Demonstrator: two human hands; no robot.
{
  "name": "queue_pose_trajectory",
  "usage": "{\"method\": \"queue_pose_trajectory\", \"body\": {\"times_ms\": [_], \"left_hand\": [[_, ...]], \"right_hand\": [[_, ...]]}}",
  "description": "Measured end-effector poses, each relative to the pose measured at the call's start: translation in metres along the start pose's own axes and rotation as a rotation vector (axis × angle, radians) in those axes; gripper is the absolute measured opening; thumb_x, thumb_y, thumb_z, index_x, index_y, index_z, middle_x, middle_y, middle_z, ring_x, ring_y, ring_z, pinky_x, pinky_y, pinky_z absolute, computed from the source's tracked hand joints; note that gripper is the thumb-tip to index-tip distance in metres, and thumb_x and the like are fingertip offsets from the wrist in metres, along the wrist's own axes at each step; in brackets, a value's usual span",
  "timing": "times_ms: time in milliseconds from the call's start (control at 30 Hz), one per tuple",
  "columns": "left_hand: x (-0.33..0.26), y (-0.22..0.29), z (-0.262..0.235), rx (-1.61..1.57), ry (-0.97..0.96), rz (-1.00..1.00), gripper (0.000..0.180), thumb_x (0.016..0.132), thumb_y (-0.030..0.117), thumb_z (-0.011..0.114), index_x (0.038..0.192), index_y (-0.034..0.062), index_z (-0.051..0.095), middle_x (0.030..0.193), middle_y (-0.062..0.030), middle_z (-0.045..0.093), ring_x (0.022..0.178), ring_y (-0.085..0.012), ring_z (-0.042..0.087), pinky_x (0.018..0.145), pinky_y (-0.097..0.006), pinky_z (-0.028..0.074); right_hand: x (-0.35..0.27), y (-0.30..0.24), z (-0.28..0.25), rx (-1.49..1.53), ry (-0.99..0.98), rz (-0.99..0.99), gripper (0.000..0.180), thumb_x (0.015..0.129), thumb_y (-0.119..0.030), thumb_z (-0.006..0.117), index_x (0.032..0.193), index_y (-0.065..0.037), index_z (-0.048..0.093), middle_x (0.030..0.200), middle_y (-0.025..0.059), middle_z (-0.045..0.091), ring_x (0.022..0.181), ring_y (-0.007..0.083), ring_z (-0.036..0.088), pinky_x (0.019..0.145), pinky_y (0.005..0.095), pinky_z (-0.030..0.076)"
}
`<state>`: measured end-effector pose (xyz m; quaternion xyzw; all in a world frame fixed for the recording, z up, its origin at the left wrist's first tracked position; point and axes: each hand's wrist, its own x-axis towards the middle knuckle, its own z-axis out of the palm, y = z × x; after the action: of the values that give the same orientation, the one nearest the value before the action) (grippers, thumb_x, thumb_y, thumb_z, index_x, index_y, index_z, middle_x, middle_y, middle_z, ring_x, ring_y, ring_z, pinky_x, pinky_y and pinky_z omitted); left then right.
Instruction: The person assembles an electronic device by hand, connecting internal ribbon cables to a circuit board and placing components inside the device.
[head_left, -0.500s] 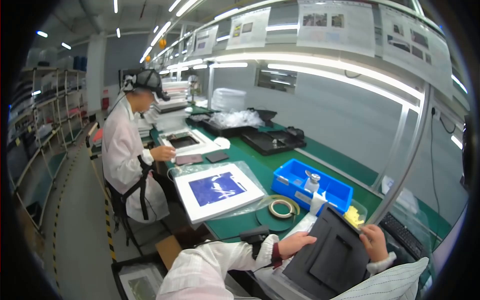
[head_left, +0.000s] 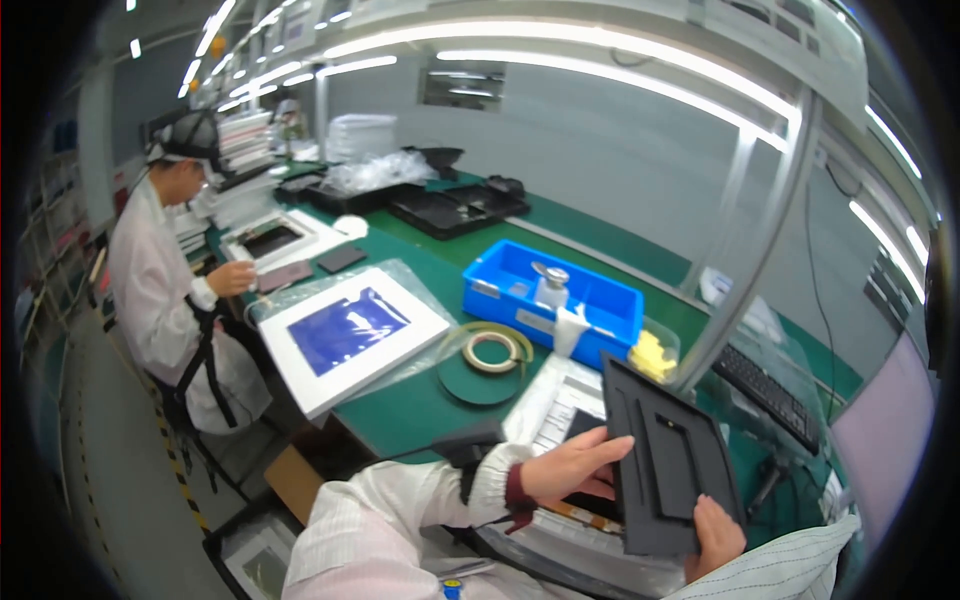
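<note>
The left hand (head_left: 568, 468) has its fingers around the black panel's (head_left: 668, 455) left edge; the right hand's (head_left: 718, 532) grasp its lower right corner, tilted above the bench's (head_left: 385, 425) near edge.

The panel (head_left: 668, 465) is between the left hand (head_left: 580, 468) and the right hand (head_left: 717, 535), in front of the bin (head_left: 600, 341), which holds a bottle (head_left: 551, 289). On the table (head_left: 390, 430), tape rolls (head_left: 469, 351) lie before the bin's left end, a board (head_left: 350, 330) left of them; a keyboard (head_left: 765, 395) lies right of the bin.
</note>
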<state>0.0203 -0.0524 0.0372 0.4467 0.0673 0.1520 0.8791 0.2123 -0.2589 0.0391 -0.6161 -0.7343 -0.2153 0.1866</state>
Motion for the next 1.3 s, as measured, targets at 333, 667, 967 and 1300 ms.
{"method": "queue_pose_trajectory", "body": {"times_ms": [333,667,967,1300], "left_hand": [[-0.045,-0.029,-0.062,1.659,0.336,0.428,0.055,0.071,0.021,0.067,0.113,-0.0079,0.047,0.121,-0.0276,0.043,0.112,-0.0389,0.043,0.096,-0.039,0.036],[-0.053,-0.043,-0.079,1.606,0.350,0.325,0.046,0.071,0.003,0.053,0.115,-0.0075,0.046,0.117,-0.0273,0.047,0.111,-0.0395,0.044,0.096,-0.040,0.036],[-0.066,-0.026,-0.075,1.552,0.353,0.256,0.042,0.067,-0.002,0.052,0.109,-0.0033,0.051,0.112,-0.0253,0.050,0.106,-0.0396,0.046,0.092,-0.040,0.037],[-0.066,-0.021,-0.074,1.473,0.366,0.217,0.044,0.068,-0.004,0.050,0.111,-0.0034,0.050,0.120,-0.0241,0.047,0.113,-0.0390,0.043,0.096,-0.039,0.034]], "right_hand": [[-0.015,0.113,-0.021,0.374,0.500,0.567,0.020,0.076,-0.007,0.064,0.092,0.001,0.058,0.084,0.0073,0.062,0.074,0.0172,0.057,0.071,0.0291,0.045],[0.017,0.228,-0.016,0.903,0.630,0.580,0.039,0.077,-0.010,0.065,0.112,0.004,0.052,0.103,0.0052,0.059,0.093,0.0145,0.053,0.086,0.0269,0.039],[0.025,0.280,0.023,1.205,0.626,0.584,0.045,0.079,-0.008,0.064,0.119,0.003,0.045,0.113,0.0096,0.055,0.102,0.0194,0.053,0.091,0.0304,0.039],[0.021,0.317,0.064,1.478,0.594,0.660,0.041,0.085,-0.014,0.058,0.121,0.001,0.044,0.118,0.0090,0.052,0.106,0.0230,0.051,0.093,0.0343,0.039]]}}
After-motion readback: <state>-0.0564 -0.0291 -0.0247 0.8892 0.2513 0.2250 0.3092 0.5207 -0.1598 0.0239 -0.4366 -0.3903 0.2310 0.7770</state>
